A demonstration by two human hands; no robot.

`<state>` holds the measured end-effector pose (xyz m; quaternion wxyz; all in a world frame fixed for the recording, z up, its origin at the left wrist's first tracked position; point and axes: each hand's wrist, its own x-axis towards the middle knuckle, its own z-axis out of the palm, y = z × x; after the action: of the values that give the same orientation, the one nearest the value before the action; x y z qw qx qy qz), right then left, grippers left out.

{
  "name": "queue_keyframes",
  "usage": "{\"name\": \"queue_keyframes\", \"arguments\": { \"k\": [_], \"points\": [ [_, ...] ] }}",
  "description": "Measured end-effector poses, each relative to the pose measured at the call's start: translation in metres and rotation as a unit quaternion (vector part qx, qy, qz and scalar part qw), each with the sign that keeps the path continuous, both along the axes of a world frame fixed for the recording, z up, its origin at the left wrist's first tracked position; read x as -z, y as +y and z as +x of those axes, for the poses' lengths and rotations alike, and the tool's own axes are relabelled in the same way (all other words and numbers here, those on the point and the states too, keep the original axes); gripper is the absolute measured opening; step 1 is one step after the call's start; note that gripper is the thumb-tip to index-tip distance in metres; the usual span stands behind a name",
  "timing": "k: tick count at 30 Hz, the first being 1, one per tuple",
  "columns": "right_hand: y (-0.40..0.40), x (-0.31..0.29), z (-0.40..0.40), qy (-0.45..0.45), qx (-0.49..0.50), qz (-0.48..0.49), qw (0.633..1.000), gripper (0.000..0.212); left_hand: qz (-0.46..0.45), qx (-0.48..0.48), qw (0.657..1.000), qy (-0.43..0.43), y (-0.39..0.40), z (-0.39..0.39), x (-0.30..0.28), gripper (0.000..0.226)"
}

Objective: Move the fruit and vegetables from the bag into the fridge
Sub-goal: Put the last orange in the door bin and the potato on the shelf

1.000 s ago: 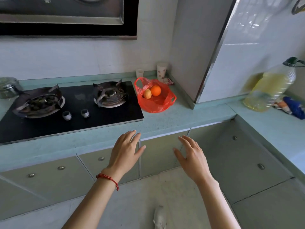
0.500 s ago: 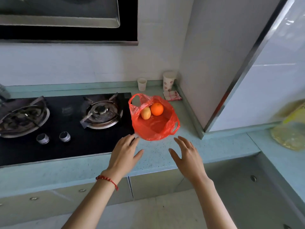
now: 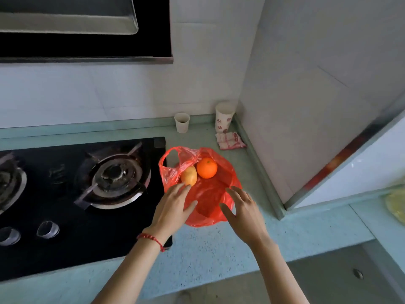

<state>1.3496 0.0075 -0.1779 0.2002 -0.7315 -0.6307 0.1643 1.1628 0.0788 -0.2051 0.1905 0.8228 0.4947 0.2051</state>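
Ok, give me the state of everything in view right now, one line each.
Red plastic bag: open, lying on the counter.
Orange: in the bag.
Yellowish fruit: in the bag, beside the orange.
Left hand: open, fingers at the yellowish fruit.
Right hand: open, over the bag's edge.
Gas burner: unlit.
Small paper cup: upright.
Patterned cup: upright.

A translucent red plastic bag holds a bright orange and a yellow-tan potato. The countertop is speckled pale teal, the hob glossy black.
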Motion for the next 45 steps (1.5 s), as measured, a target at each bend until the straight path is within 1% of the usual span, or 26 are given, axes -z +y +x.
{"name": "queue_keyframes", "arguments": {
  "k": [2,5,8,13,16,20,24,28,36,39,45],
  "points": [
    [0.019,0.005,0.002,0.005,0.003,0.0,1.0,0.056,-0.03,-0.003,0.999,-0.019,0.017,0.007,0.007,0.052],
    [0.041,0.011,0.004,0.016,0.004,-0.009,1.0,0.052,-0.079,-0.021,0.996,-0.047,0.034,0.02,0.015,0.052],
    [0.066,0.016,0.008,0.026,-0.005,-0.013,1.0,0.053,-0.114,-0.05,0.99,-0.068,0.051,0.03,0.024,0.052],
    [0.109,0.029,0.015,0.037,-0.039,-0.027,0.998,0.052,-0.116,-0.128,0.982,-0.073,0.074,0.045,0.038,0.049],
    [0.13,0.038,0.02,0.04,-0.059,-0.039,0.997,0.049,-0.126,-0.165,0.975,-0.076,0.083,0.052,0.045,0.054],
    [0.154,0.048,0.027,0.044,-0.065,-0.058,0.995,0.047,-0.143,-0.208,0.965,-0.075,0.096,0.06,0.05,0.062],
    [0.173,0.057,0.032,0.045,-0.067,-0.082,0.993,0.048,-0.14,-0.243,0.957,-0.069,0.108,0.065,0.053,0.059],
    [0.183,0.061,0.033,0.037,-0.072,-0.09,0.993,0.047,-0.172,-0.278,0.942,-0.077,0.12,0.068,0.051,0.059],
    [0.197,0.071,0.031,0.037,-0.072,-0.118,0.99,0.054,-0.219,-0.287,0.926,-0.107,0.134,0.064,0.059,0.065],
    [0.199,0.075,0.029,0.041,-0.07,-0.121,0.989,0.061,-0.231,-0.29,0.921,-0.123,0.135,0.062,0.058,0.064],
    [0.2,0.077,0.028,0.018,-0.07,-0.143,0.987,0.077,-0.236,-0.306,0.906,-0.174,0.132,0.055,0.052,0.056]
  ]
}}
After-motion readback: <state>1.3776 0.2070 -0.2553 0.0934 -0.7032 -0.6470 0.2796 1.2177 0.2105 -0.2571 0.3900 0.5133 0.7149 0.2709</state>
